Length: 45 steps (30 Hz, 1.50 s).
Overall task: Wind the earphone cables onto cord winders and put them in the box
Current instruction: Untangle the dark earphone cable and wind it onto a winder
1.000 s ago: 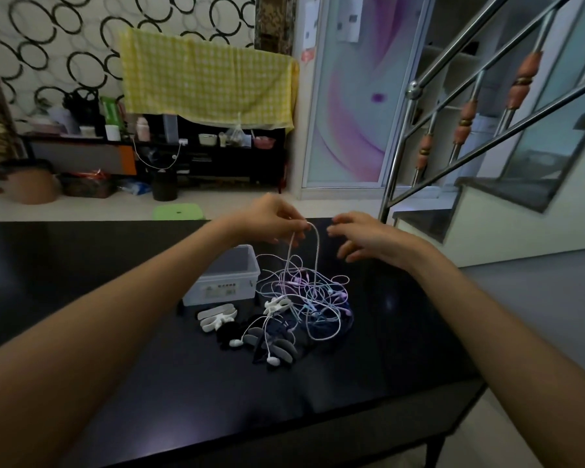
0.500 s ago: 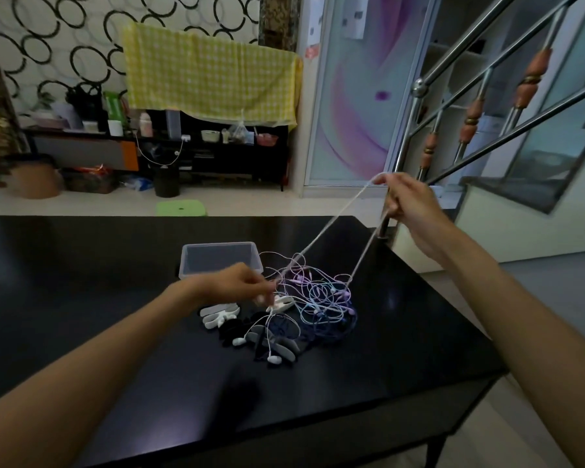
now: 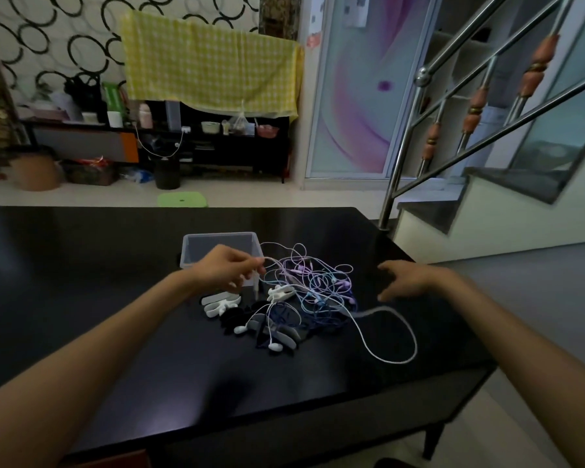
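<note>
On the black counter (image 3: 115, 332) lies a tangle of earphone cables (image 3: 318, 285) in white, pink, purple and blue, just to the right of a clear plastic box (image 3: 196, 244) that stands open side up near the counter's middle. The left hand (image 3: 227, 268) hangs in front of the box, its thumb and forefinger pinched on a pale strand at the tangle's left edge; that strand runs rightward from the fingers into the heap. The right hand (image 3: 409, 278) hovers to the right of the tangle, fingers spread and slightly blurred, holding nothing. One white cable (image 3: 392, 332) leaves the heap toward the near right and lies in a wide loop on the counter, its long axis running from the heap toward the counter's near right corner. White cord winders (image 3: 218, 304) lie flat just in front of the box, another white one (image 3: 281, 292) sits at the tangle's left side, and darker and grey ones (image 3: 284, 336) lie among white earbuds at the near edge of the heap.
</note>
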### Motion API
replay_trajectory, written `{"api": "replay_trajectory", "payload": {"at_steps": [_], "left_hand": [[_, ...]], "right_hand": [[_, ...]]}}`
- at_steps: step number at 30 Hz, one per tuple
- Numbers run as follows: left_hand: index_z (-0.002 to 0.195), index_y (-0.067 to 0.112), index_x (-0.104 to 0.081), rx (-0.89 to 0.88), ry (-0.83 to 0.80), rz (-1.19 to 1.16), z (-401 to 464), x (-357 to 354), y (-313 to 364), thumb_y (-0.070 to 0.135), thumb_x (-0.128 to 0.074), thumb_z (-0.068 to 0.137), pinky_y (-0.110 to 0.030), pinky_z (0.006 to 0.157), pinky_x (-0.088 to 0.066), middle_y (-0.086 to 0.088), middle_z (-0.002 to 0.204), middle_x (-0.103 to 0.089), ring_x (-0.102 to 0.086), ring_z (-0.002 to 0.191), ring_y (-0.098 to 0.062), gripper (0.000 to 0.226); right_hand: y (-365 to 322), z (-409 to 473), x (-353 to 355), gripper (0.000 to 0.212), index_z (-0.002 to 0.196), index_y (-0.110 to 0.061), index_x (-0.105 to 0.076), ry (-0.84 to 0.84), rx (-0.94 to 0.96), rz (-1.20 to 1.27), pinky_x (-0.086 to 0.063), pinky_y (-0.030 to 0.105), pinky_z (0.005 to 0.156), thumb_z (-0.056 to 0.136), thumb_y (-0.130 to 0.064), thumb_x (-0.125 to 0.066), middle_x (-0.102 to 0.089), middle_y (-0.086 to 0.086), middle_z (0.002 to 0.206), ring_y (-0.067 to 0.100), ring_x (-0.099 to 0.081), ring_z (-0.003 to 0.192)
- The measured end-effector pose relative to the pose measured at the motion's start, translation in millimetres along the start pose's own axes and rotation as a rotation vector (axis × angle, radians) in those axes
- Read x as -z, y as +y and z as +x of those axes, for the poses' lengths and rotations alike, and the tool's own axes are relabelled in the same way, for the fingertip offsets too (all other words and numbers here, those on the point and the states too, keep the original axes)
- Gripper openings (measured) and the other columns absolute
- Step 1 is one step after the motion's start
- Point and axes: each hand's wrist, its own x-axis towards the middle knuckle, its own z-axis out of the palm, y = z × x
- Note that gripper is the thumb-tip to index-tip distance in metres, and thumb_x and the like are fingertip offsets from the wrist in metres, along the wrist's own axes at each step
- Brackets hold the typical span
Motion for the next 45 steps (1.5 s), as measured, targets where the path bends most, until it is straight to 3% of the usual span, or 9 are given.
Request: {"api": "replay_trajectory", "payload": {"at_steps": [7, 10, 14, 20, 23, 31, 35, 42, 45], "left_hand": [[0.084, 0.019, -0.072, -0.124, -0.168, 0.165, -8, -6, 3, 0.048, -0.051, 0.086, -0.031, 0.07, -0.037, -0.014, 0.082, -0.054, -0.045, 0.076, -0.021, 0.036], [0.092, 0.005, -0.067, -0.09, -0.201, 0.186, -7, -3, -4, 0.038, -0.045, 0.096, -0.028, 0.076, -0.046, -0.01, 0.083, -0.059, -0.054, 0.079, -0.018, 0.039], [0.093, 0.0, -0.063, -0.009, -0.162, 0.151, -7, 3, -21, 0.036, -0.044, 0.097, -0.021, 0.075, -0.052, -0.012, 0.088, -0.064, -0.062, 0.076, -0.012, 0.04], [0.102, 0.016, -0.071, 0.029, 0.207, 0.368, 9, 20, -69, 0.027, -0.054, 0.094, -0.036, 0.088, -0.052, -0.005, 0.105, -0.07, -0.065, 0.097, -0.019, 0.022], [0.113, 0.031, -0.067, 0.099, 0.134, 0.695, 15, 14, -85, 0.02, -0.052, 0.092, -0.036, 0.09, -0.048, 0.003, 0.121, -0.064, -0.059, 0.112, -0.021, 0.028], [0.13, 0.032, -0.053, 0.007, -0.097, 0.941, 41, -22, -85, 0.026, -0.045, 0.093, -0.038, 0.097, -0.043, -0.001, 0.135, -0.052, -0.049, 0.121, -0.024, 0.039], [0.13, 0.024, -0.053, 0.016, -0.081, 1.1, 45, -28, -86, 0.03, -0.058, 0.089, -0.035, 0.093, -0.04, -0.006, 0.129, -0.052, -0.048, 0.121, -0.025, 0.042], [0.122, 0.03, -0.058, 0.004, 0.426, 0.63, 21, -14, -74, 0.037, -0.061, 0.088, -0.033, 0.083, -0.046, 0.004, 0.12, -0.064, -0.059, 0.111, -0.02, 0.035], [0.119, 0.018, -0.057, 0.024, 0.492, 0.074, 6, -16, -57, 0.029, -0.067, 0.086, -0.032, 0.078, -0.05, -0.003, 0.11, -0.068, -0.065, 0.094, -0.018, 0.036]], "right_hand": [[-95, -3, -22, 0.06, 0.143, -0.017, -0.034, -0.25, 0.441, 0.453, -0.039, 0.017, 0.094, 0.09, -0.02, -0.062, -0.051, 0.004, 0.139, 0.013, -0.05, 0.122], [-111, 0, -34, 0.029, 0.121, -0.011, -0.057, -0.263, 0.479, 0.389, -0.043, 0.01, 0.069, 0.095, -0.023, -0.053, -0.069, 0.006, 0.102, 0.008, -0.062, 0.088], [-109, 10, -47, 0.025, 0.096, -0.009, -0.06, -0.25, 0.481, 0.711, -0.046, 0.02, 0.054, 0.101, -0.023, -0.04, -0.042, -0.001, 0.06, 0.008, -0.041, 0.049], [-104, 29, -51, 0.023, 0.107, -0.024, -0.069, 0.1, 0.441, 0.567, -0.044, 0.018, 0.054, 0.097, -0.027, -0.048, -0.062, -0.003, 0.081, 0.004, -0.052, 0.064], [-102, 39, -52, 0.025, 0.114, -0.023, -0.068, 0.187, 0.419, 0.496, -0.048, 0.031, 0.088, 0.095, -0.029, -0.052, -0.066, 0.0, 0.114, 0.01, -0.057, 0.099], [-96, 52, -65, 0.026, 0.113, -0.017, -0.068, 0.251, 0.363, 0.529, -0.035, 0.012, 0.059, 0.095, -0.027, -0.053, -0.06, -0.012, 0.089, -0.01, -0.049, 0.049], [-96, 52, -70, 0.026, 0.113, -0.019, -0.069, 0.24, 0.332, 0.513, -0.041, 0.021, 0.08, 0.093, -0.029, -0.055, -0.068, -0.001, 0.112, 0.006, -0.059, 0.094], [-91, 34, -54, 0.019, 0.102, -0.018, -0.07, 0.259, 0.277, 0.741, -0.033, 0.014, 0.05, 0.096, -0.022, -0.052, -0.057, -0.014, 0.057, -0.001, -0.044, 0.051], [-93, 21, -50, 0.023, 0.099, -0.011, -0.068, 0.233, 0.222, 1.011, -0.024, 0.014, 0.038, 0.098, -0.015, -0.045, -0.042, -0.002, 0.055, 0.007, -0.032, 0.046]]}}
